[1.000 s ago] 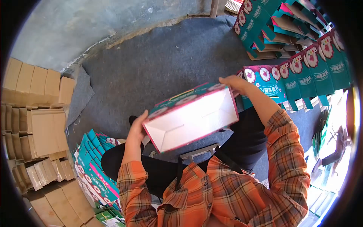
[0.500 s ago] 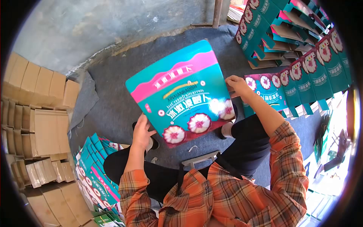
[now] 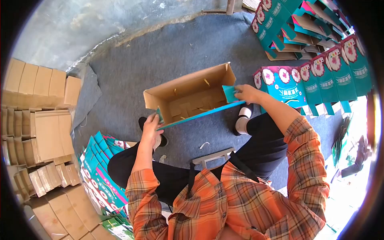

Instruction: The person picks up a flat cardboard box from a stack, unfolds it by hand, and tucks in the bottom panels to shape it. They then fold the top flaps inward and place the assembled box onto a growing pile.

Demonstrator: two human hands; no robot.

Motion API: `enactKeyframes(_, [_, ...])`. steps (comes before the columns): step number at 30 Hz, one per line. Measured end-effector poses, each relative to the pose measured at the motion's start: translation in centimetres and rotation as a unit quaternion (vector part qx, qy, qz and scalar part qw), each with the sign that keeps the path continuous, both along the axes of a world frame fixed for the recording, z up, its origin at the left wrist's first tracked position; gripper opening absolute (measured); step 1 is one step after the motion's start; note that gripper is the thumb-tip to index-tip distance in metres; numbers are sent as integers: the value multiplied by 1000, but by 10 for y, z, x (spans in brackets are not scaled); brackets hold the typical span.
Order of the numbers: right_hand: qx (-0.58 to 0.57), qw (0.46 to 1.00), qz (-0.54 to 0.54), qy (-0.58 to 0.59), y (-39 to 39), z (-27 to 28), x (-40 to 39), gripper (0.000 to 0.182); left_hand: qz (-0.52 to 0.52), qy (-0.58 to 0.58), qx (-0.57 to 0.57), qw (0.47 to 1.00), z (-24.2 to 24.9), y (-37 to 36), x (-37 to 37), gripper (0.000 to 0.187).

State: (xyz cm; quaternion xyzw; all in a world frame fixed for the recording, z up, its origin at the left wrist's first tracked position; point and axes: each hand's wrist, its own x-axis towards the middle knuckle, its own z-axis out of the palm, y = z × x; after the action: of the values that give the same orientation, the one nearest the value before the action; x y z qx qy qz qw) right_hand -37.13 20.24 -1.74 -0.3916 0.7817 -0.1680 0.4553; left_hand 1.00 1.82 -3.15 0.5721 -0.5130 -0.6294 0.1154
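Note:
An open carton (image 3: 188, 96) with a brown inside and a teal outer edge is held between my hands, its opening toward me. My left hand (image 3: 150, 129) grips a small teal flap at the carton's near left corner. My right hand (image 3: 247, 94) pinches the teal flap (image 3: 229, 94) at the right end. Short yellow pieces show on the inner back wall and along the bottom.
Brown cartons (image 3: 52, 136) are stacked at the left. Flat teal printed sheets (image 3: 100, 160) lie beside my left leg. Teal printed boxes (image 3: 334, 78) stand in a row at the right, with more boxes (image 3: 280, 30) piled behind. A metal frame (image 3: 212, 158) is between my legs.
The carton has turned from showing its printed face to showing its open inside. Both hands have stayed at its two ends, now on the flaps. The view has shifted slightly.

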Motion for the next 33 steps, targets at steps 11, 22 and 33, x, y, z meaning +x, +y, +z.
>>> enactKeyframes(11, [-251,963,39,94,-20,-2,-7,54,-74,57,-388,917,-6,-16,-10,56])
enactKeyframes(22, [-63,996,52,-22,-43,28,7,56,-222,50,-107,968,33,-17,-15,69])
enactKeyframes(33, [-170,950,109,237,-47,24,19,54,-205,-117,-290,928,16,-20,-34,58])
